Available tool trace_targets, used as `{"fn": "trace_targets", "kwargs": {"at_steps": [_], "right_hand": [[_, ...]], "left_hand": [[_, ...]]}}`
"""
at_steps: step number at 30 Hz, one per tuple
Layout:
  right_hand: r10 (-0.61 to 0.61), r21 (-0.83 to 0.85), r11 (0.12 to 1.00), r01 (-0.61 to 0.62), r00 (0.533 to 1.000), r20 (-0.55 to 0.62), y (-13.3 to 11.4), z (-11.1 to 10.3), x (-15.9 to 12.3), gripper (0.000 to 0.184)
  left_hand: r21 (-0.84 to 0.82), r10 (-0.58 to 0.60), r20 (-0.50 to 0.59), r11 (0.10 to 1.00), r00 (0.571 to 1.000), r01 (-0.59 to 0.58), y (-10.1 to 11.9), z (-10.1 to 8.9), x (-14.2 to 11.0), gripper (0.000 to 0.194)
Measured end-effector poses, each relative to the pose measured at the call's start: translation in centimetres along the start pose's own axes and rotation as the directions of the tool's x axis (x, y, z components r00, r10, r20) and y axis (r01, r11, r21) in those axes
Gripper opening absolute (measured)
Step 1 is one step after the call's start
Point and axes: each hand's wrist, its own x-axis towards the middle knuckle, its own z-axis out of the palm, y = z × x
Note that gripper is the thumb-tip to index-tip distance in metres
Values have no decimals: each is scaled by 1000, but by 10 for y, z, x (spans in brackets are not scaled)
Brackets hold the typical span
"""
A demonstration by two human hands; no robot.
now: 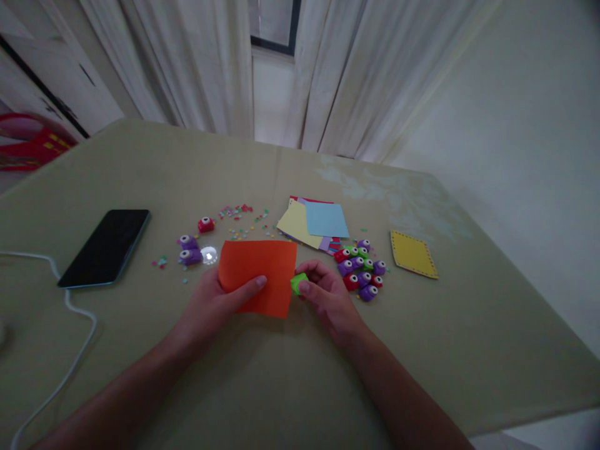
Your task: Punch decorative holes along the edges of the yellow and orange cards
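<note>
My left hand (234, 297) holds an orange sheet of paper (276, 269) above the table, thumb on top and the other fingers hidden beneath. At the sheet's right edge, my right hand (328, 297) pinches a small green paper punch (299, 283) between thumb and fingers. The punch meets the paper's edge; whether the edge sits inside its slot I cannot tell. Just beyond my right hand is a cluster of red, purple and green punches with eyes (359, 264). Two purple punches (189, 250) and a red punch (205, 225) lie left of the paper.
Tiny coloured paper bits (237, 212) are scattered behind the sheet. Coloured cards (327, 219) lie stacked at the back, and a yellow card with holes along its edges (413, 254) lies right. A black tablet (107, 247) and white cable (77, 350) occupy the left side.
</note>
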Motion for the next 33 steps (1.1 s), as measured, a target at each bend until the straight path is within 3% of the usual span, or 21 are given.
{"fn": "trace_targets", "kwargs": {"at_steps": [33], "right_hand": [[-78, -61, 995, 73, 994, -72, 4, -4, 3, 44]], "left_hand": [[328, 158, 91, 927, 983, -179, -2, -3, 0, 35]]}}
